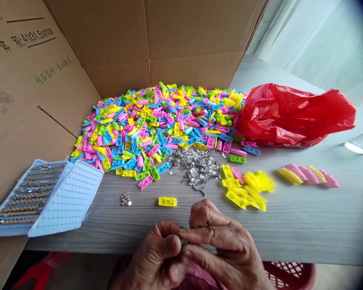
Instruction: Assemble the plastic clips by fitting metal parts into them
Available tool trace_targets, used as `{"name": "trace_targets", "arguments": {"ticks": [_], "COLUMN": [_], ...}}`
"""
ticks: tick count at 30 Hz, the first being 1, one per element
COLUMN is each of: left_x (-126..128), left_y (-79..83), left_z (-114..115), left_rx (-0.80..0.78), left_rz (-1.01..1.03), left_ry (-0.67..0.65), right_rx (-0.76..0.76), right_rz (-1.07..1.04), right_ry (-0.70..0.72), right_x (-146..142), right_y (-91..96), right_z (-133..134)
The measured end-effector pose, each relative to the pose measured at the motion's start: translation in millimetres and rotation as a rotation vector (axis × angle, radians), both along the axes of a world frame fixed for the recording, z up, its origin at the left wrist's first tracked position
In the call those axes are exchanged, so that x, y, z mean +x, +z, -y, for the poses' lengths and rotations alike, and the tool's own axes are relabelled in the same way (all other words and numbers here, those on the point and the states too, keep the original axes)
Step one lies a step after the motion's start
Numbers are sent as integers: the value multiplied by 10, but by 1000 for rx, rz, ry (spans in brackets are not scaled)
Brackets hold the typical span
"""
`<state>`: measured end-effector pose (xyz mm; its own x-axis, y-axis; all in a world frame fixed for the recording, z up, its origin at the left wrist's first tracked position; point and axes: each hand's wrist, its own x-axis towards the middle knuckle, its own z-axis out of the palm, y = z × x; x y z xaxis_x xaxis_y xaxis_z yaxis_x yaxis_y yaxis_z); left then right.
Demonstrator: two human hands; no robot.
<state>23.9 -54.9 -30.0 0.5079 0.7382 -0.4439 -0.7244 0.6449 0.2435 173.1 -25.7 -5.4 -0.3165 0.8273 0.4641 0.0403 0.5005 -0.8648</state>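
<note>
My left hand [157, 257] and my right hand [220, 245] meet at the near table edge, fingers pinched together around a tiny dark metal part [184, 241]. Something pink shows under the hands, but I cannot make out what it is. Just beyond them a single yellow plastic piece [167, 201] lies on the grey table [290, 225]. A small cluster of button cells [125, 198] sits to its left. A heap of small silvery metal clips [196, 166] lies further back.
A big pile of pink, blue, yellow and green plastic pieces [160, 125] fills the back. Yellow pieces [248, 187], a pink-and-yellow row [308, 175], a red plastic bag [293, 114], an open pale-blue battery tray [45, 197], cardboard walls [33, 92], a red basket [290, 274].
</note>
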Motion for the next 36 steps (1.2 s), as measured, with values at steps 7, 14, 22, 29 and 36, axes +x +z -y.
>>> {"name": "trace_targets", "arguments": {"ticks": [7,14,22,29,36], "left_x": [10,33,-6,-7,-12], "left_y": [-21,-8,188,173,136], "left_z": [5,-47,-89,-100,-69], "left_rx": [-25,-7,72,51,-101], "left_rz": [-29,-96,-408,-445,-364], "left_ry": [21,50,-2,-32,75], "right_rx": [-45,-35,316,404,295], "right_rz": [83,109,292,521,354], "right_ry": [97,119,50,35,33], "right_x": [68,70,59,46,21], "right_y": [-20,21,64,189,150], "right_z": [-43,-110,-213,-247,-233]}}
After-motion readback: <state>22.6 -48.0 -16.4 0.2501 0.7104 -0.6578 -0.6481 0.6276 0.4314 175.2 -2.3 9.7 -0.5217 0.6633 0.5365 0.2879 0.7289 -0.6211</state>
